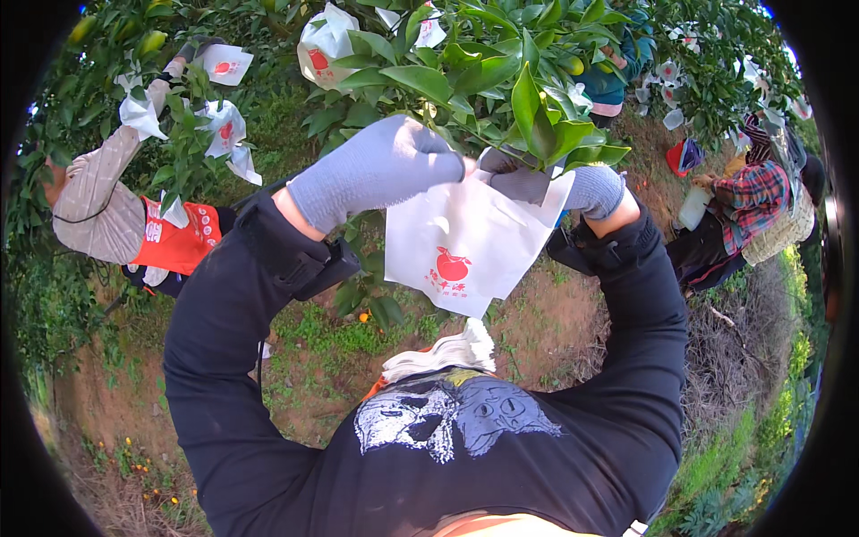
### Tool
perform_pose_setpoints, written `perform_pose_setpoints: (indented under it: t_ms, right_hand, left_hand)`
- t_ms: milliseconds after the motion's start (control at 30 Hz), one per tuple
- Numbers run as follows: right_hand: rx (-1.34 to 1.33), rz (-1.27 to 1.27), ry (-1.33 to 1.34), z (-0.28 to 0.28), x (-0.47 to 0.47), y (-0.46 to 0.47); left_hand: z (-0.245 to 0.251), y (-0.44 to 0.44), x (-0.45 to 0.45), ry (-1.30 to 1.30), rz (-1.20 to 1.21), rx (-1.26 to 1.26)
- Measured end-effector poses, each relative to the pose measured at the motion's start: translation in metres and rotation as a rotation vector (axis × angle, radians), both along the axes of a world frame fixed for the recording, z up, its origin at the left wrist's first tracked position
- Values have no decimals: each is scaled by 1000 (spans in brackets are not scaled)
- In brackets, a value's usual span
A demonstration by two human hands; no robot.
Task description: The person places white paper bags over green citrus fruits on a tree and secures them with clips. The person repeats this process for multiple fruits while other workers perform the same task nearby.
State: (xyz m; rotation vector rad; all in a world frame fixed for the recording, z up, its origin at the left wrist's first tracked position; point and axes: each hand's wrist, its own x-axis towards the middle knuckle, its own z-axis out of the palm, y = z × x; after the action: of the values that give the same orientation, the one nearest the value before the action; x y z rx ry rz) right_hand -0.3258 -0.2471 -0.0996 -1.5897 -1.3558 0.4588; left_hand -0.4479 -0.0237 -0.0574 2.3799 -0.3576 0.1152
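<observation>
A white paper fruit bag with a red fruit print hangs below both hands, its top edge up against a leafy citrus branch. Gloved in grey, my left hand pinches the bag's top left edge with thumb and finger. My right hand, in a similar glove, grips the top right of the bag beneath the leaves, which partly cover its fingers. Whether a fruit is inside the bag cannot be told. A stack of white paper bags sits at my waist.
Bagged fruits hang above, one in a white bag. A co-worker in a red vest works at the left tree. People are at right, one in a plaid shirt, and another stands behind the branches. Fallen orange fruits dot the ground.
</observation>
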Motion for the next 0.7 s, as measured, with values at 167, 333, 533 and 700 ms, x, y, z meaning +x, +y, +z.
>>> perform_pose_setpoints:
  t_ms: [167,333,533,700]
  right_hand:
    - [34,-147,-230,16,-9,13]
    - [-59,-207,-175,19,-3,33]
    - [-36,-32,-351,-19,48,30]
    - [-218,57,261,-57,90,52]
  left_hand:
    - [9,2,7,116,55,-105]
    - [20,15,28,142,-58,311]
    - [-13,42,42,213,14,61]
    - [-52,60,51,77,71,7]
